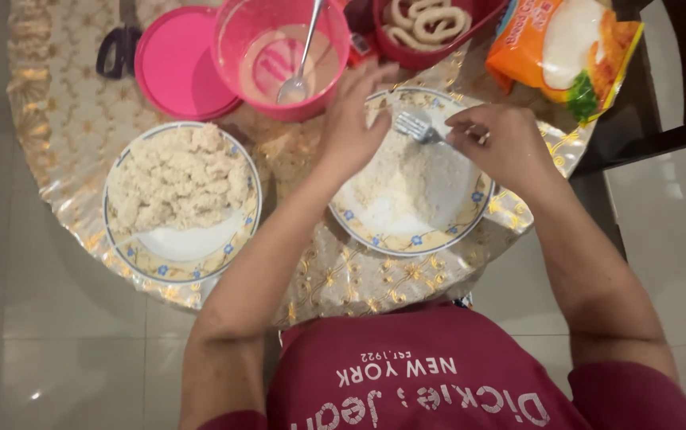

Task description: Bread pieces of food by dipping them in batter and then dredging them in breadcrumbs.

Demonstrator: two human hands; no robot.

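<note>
Head view: right hand (506,147) pinches a metal fork (415,125) by the handle, tines out over the crumb plate (450,232). Left hand (352,127) is loosely curled, fingers spread, hovering over the far left rim of that plate; can't tell whether it has a piece under the fingers or is bare. Plate holds a pale crumb heap (403,171), mostly on the left half, right half nearly bare. Risks, my read: fork tines sit near the left fingertips, so a quick stab or scrape could catch a finger. Crumbs are loose and piled close to the rim, so any sweep toward the edge likely spills onto the gold patterned tablecloth (335,275). Just beyond the left hand, a pink bowl (275,60) of batter with a spoon (302,56) leaning in it; a reach across could clip the spoon handle and tip it or flick batter. Pink lid (176,64) lies beside it, scissors (118,44) further left. Red bowl (430,32) of raw rings sits behind the plate; orange crumb bag (570,48) to the right looks open and near the table edge, so an elbow knock could dump it. Second plate (180,263) at left is heaped with coated pieces (176,175), stacked high toward the far side; adding more there could roll some off.
</note>
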